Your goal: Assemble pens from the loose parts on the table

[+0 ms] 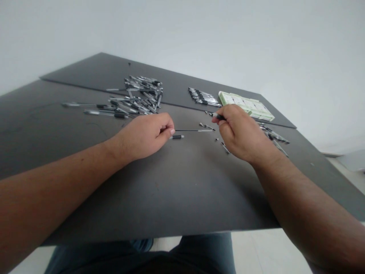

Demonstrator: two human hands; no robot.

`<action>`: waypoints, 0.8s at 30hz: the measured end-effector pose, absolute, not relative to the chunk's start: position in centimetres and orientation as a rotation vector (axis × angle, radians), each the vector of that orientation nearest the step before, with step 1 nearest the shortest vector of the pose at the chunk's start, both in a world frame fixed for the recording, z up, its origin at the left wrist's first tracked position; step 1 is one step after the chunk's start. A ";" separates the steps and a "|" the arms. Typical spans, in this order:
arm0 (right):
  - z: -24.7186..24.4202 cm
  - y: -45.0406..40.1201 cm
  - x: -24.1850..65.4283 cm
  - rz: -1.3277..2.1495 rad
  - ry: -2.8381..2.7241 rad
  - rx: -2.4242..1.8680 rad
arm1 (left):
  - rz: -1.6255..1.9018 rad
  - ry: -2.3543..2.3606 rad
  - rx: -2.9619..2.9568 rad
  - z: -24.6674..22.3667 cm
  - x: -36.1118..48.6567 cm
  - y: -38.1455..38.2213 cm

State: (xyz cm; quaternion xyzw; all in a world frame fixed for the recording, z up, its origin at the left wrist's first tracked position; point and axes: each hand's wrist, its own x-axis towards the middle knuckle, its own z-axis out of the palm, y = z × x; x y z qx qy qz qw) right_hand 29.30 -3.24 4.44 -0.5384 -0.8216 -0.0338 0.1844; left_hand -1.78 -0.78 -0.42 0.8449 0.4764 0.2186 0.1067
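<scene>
My left hand [145, 137] is closed around the end of a thin pen refill [194, 130], which sticks out to the right over the dark table. Just below its fingertips lies a short black-and-clear pen barrel [176, 136]. My right hand [239, 131] pinches a black pen part [218, 116] between thumb and fingers. Several small pen pieces, including a small tip [201, 124] and a short pen section [225, 148], lie loose between my hands.
A large heap of black-and-clear pens [139, 95] lies left of centre on the dark grey table [159, 201]. Beyond my right hand are a neat row of pens [203, 97], a pale green printed pack [246, 106] and a smaller pen group [273, 135].
</scene>
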 end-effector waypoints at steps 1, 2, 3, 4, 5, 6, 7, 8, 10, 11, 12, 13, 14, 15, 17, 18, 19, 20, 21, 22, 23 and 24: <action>3.9 -3.1 29.5 -0.096 -2.315 -1.492 | 0.637 1.411 2.482 -0.3 -1.8 -0.8; 3.4 -2.8 29.8 -0.096 -2.318 -1.458 | 0.632 1.417 2.476 -0.3 -1.9 -0.7; 2.9 -2.5 30.1 -0.095 -2.326 -1.423 | 0.633 1.425 2.470 -0.2 -2.0 -0.7; 2.5 -2.2 30.5 -0.091 -2.338 -1.399 | 0.634 1.436 2.464 -0.1 -2.1 -0.5; 2.1 -1.8 31.0 -0.083 -2.351 -1.394 | 0.635 1.450 2.460 -0.1 -2.3 -0.4; 1.8 -1.4 31.5 -0.071 -2.364 -1.407 | 0.634 1.464 2.458 0.0 -2.4 -0.2; 1.6 -1.0 32.0 -0.056 -2.373 -1.435 | 0.636 1.480 2.458 0.0 -2.6 -0.1; 1.5 -0.6 32.5 -0.041 -2.371 -1.471 | 0.636 1.493 2.459 0.0 -2.8 0.1; 1.2 -0.1 33.1 -0.014 -2.350 -1.534 | 0.639 1.512 2.460 -0.1 -3.2 0.4; 1.1 0.0 33.3 -0.006 -2.336 -1.554 | 0.638 1.518 2.459 -0.1 -3.3 0.5; 1.1 0.1 33.4 -0.003 -2.325 -1.563 | 0.635 1.523 2.459 -0.2 -3.4 0.6; 1.0 0.1 33.4 -0.001 -2.321 -1.562 | 0.630 1.525 2.460 -0.3 -3.5 0.6; 1.0 0.1 33.4 -0.001 -2.324 -1.553 | 0.625 1.526 2.463 -0.4 -3.5 0.7; 1.0 0.0 33.3 0.000 -2.331 -1.540 | 0.622 1.523 2.470 -0.5 -3.5 0.7; 1.1 -0.1 33.2 0.002 -2.337 -1.510 | 0.624 1.512 2.486 -0.6 -3.5 0.6; 1.1 -0.2 33.2 0.003 -2.338 -1.487 | 0.628 1.506 2.491 -0.6 -3.4 0.6; 1.1 -0.2 33.2 0.003 -2.340 -1.456 | 0.632 1.502 2.491 -0.6 -3.4 0.5; 1.1 -0.1 33.3 0.004 -2.344 -1.419 | 0.637 1.502 2.488 -0.6 -3.3 0.5; 1.0 0.0 33.4 0.005 -2.347 -1.378 | 0.641 1.506 2.483 -0.5 -3.3 0.4; 1.0 0.1 33.5 0.006 -2.351 -1.339 | 0.643 1.513 2.478 -0.5 -3.2 0.4; 0.9 0.1 33.6 0.006 -2.354 -1.308 | 0.645 1.519 2.474 -0.5 -3.2 0.4; 0.8 0.2 33.6 0.007 -2.355 -1.288 | 0.647 1.524 2.473 -0.5 -3.1 0.4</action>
